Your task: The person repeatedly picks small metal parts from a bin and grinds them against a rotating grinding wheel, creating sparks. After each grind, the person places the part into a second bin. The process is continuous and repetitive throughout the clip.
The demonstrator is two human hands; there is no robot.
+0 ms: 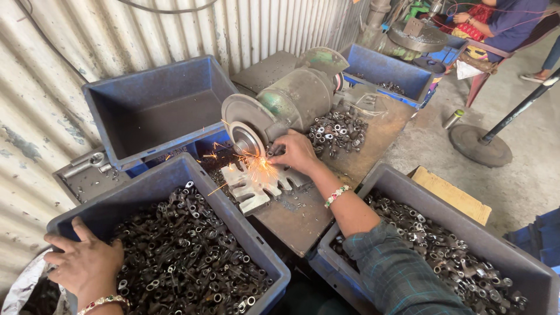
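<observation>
Head view puts my right hand (296,153) just above centre, fingers pinched shut on a small metal part (269,154) that I press against the grinding wheel (246,140) at about its 3 o'clock edge; orange sparks (256,166) spray down toward 6 o'clock from the contact point. The part itself is mostly hidden by my fingertips, so I cannot tell its shape. Below the wheel lies a pale slotted metal plate (255,185) on the workbench (303,216), right under the sparks. The bench grinder motor (294,99) sits at 1 o'clock from the wheel, with a loose heap of ring-shaped metal pieces (337,131) beside it at 3 o'clock. My left hand (87,262) is down at 8 o'clock of the picture, fingers spread and curled over the near rim of a grey bin (224,198) filled with dark metal fittings (186,256), gripping the edge rather than any piece. A second grey bin of similar fittings (449,245) stands at 4 o'clock, beside my right sleeve. An empty-looking blue crate (157,105) sits at 10 o'clock against the corrugated wall (52,87). At 1 o'clock, far off, another person (507,23) sits by a machine.
</observation>
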